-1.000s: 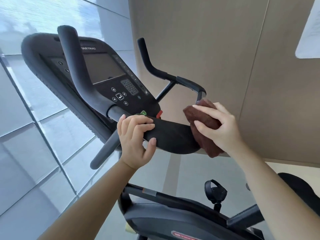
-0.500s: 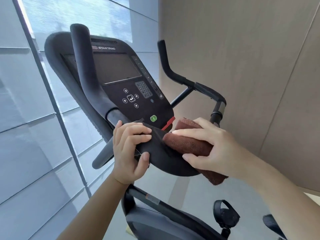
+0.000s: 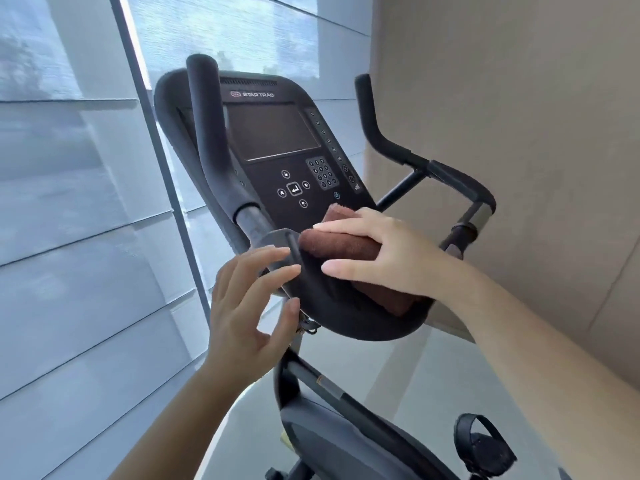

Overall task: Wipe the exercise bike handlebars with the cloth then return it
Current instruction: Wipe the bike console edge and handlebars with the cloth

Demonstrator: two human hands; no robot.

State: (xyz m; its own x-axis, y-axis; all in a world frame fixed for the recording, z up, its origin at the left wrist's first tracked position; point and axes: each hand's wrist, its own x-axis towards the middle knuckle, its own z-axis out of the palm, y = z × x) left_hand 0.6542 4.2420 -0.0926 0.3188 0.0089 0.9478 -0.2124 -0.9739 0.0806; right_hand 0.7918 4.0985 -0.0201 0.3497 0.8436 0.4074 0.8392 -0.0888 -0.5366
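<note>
A folded brown cloth (image 3: 341, 245) lies on the black centre pad of the handlebars (image 3: 349, 317), just below the console. My right hand (image 3: 388, 252) grips the cloth, fingers over its top and thumb along its near side, pressing it onto the pad. My left hand (image 3: 249, 306) hovers at the pad's left end with fingers spread and loose, holding nothing; its fingertips are at the pad's edge. The left handlebar grip (image 3: 211, 140) rises in front of the console. The right handlebar (image 3: 391, 143) curves up behind my right hand.
The black console (image 3: 277, 140) with a dark screen and keypad stands behind the pad. Window blinds (image 3: 69, 237) fill the left, a beige wall (image 3: 519, 98) the right. The bike frame (image 3: 346, 427) and a strapped pedal (image 3: 481, 445) sit below.
My left hand has let go of the pad's left end and opened. My right hand has slid the cloth leftward along the pad toward the console.
</note>
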